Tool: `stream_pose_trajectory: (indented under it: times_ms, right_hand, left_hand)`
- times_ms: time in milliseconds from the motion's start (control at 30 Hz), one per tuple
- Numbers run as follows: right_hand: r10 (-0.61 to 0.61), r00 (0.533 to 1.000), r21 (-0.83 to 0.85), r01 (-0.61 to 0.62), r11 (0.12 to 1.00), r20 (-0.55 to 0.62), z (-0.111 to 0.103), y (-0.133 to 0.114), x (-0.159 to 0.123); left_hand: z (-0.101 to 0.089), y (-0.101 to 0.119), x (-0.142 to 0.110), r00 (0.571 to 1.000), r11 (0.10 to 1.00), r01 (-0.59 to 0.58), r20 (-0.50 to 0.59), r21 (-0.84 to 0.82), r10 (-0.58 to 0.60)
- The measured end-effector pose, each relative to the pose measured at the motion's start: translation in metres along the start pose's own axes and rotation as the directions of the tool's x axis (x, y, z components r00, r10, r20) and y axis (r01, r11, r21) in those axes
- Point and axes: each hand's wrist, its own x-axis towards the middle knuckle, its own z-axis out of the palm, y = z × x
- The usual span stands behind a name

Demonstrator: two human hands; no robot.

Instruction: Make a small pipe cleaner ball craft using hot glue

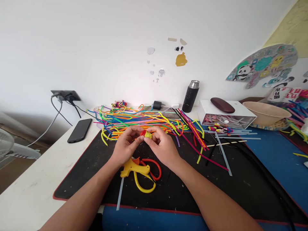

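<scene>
Between my two hands is a small red and yellow pipe-cleaner piece (148, 135), pinched over the black mat. The fingers of my left hand (128, 142) close on its red end, and my right hand (162, 144) grips the yellow side. Fingertips cover much of the piece. Just below my hands lies a yellow glue gun (134, 167) with a clear glue stick (120, 194) sticking out of it. Scissors (145, 184) with one red and one yellow handle loop rest beside the gun, their blades mostly hidden.
Many coloured pipe cleaners (134, 120) spread along the back of the mat (91, 173). A black thermos (191, 96) stands near the wall. At right are a white box (204, 110), a beige bowl (266, 112) and loose glue sticks (223, 154). A phone (80, 130) lies at left.
</scene>
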Motion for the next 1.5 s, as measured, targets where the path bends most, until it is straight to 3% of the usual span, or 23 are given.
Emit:
stream_pose_trajectory:
  times_ms: [267,733,900,1133,1367,1500]
  right_hand:
    - [0.018,1.0,-0.005,-0.018,1.0,-0.013,0.0023,0.0019,-0.0001]
    - [-0.041,0.998,-0.142,0.034,0.989,-0.042,0.0028,0.001,-0.0016]
    - [-0.043,0.998,-0.163,0.037,0.986,-0.034,0.0025,-0.0009,-0.0024]
    - [-0.054,0.998,-0.106,0.051,0.993,-0.027,0.005,-0.0024,-0.0048]
    - [0.012,0.993,0.058,-0.005,0.998,-0.12,0.0014,0.0019,0.0007]
    - [0.05,0.996,0.057,-0.046,0.997,-0.068,0.0023,0.0065,0.0015]
  left_hand:
    - [0.0022,-0.0023,-0.0006,0.999,1.0,-0.015,-0.03,0.011,0.015]
    - [-0.0024,-0.0055,-0.0014,0.993,0.957,-0.09,-0.043,0.275,0.106]
    - [-0.0029,-0.006,-0.0001,0.992,0.949,-0.097,-0.05,0.301,0.117]
    - [-0.0041,-0.0053,0.0022,0.994,0.971,-0.04,-0.09,0.236,0.063]
    - [-0.0009,-0.0022,0.0022,0.997,0.999,-0.006,-0.072,0.038,0.008]
    - [0.0016,-0.0021,0.0018,0.998,1.0,-0.004,-0.066,-0.006,0.003]
